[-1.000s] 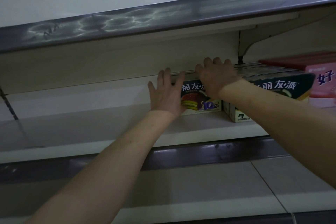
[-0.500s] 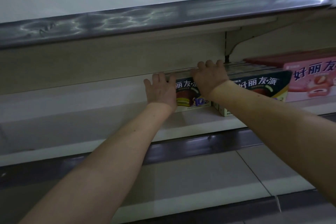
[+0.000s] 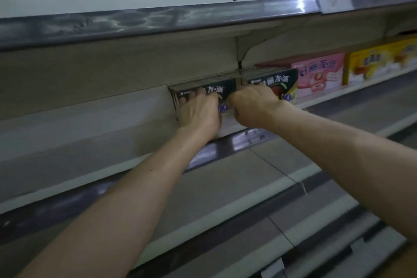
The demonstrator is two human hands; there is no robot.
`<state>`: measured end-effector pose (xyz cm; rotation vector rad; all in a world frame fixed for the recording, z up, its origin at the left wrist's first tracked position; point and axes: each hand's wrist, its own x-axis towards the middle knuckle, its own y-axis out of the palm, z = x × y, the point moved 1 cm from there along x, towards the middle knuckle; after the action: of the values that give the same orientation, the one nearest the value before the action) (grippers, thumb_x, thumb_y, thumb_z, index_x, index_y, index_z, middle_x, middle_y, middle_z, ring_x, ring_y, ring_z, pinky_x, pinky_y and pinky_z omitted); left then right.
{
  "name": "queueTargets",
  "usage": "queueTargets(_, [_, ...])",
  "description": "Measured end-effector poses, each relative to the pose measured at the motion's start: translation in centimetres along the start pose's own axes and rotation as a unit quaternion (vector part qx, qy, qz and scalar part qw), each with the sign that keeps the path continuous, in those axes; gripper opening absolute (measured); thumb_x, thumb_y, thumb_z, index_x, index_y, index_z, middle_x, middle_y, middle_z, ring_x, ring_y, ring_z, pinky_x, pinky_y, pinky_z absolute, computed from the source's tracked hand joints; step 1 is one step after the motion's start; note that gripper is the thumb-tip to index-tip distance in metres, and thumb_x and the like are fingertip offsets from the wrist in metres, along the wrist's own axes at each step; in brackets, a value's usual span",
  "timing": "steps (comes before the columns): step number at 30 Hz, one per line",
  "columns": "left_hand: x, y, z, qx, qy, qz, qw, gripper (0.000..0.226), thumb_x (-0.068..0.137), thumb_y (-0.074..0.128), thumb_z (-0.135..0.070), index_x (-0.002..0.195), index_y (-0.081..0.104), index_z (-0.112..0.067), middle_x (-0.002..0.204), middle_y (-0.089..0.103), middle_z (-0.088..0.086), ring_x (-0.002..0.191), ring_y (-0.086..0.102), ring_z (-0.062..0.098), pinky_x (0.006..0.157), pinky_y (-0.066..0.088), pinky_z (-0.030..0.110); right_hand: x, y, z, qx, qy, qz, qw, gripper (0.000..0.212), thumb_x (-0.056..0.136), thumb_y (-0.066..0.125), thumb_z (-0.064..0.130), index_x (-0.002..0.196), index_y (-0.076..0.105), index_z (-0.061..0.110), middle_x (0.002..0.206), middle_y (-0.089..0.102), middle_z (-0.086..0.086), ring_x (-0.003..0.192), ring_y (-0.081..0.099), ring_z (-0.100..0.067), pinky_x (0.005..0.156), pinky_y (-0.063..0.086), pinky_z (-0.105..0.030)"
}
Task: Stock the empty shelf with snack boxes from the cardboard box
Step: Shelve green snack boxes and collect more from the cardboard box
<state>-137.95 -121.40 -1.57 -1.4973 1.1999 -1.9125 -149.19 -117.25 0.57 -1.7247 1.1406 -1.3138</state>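
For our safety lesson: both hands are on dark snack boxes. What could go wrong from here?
The left dark box sits near the shelf edge; a tug from the left hand could tip it off. The right hand sits at the seam beside the right dark box; fingers might get pinched.
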Motion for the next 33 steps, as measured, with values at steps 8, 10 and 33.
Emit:
queueTargets(8, [-6.7,-1.4,-6.3,-0.112,0.133,0.022,0.984,0.032,0.092,0.061,-0.026,0.123,0.058,-0.017,0.126,0.054,0.011,0.119,0.049,0.031,0.091,0.040,0.038,-12.0,-1.3,-0.8,-0.023,0.131,0.066,0.989,0.020,0.093,0.050,0.016,0.111,0.059,0.016,0.116,0.062,-0.007,0.105,0.060,-0.027,0.070,0.035,-0.028])
queueTargets(10, [-8.5,-1.5,-8.8,-0.142,0.171,0.047,0.974,0.034,0.091,0.061,-0.025,0.124,0.057,-0.017,0.129,0.053,0.011,0.120,0.049,0.032,0.094,0.040,0.039,-15.3,-1.3,-1.4,-0.017,0.175,0.106,0.979,0.023,0.094,0.049,0.019,0.115,0.059,0.016,0.119,0.061,-0.007,0.107,0.059,-0.027,0.072,0.036,-0.027])
queueTargets(33, [-40.7,-3.8,-48.5,-0.207,0.509,0.322,0.771,0.022,0.093,0.058,-0.034,0.111,0.061,-0.021,0.109,0.061,0.000,0.094,0.059,0.017,0.082,0.051,0.034,-64.7,2.1,-14.6,0.091,0.517,0.311,0.792,0.012,0.094,0.052,0.035,0.094,0.050,0.023,0.076,0.045,0.004,0.077,0.049,-0.020,0.063,0.036,-0.032])
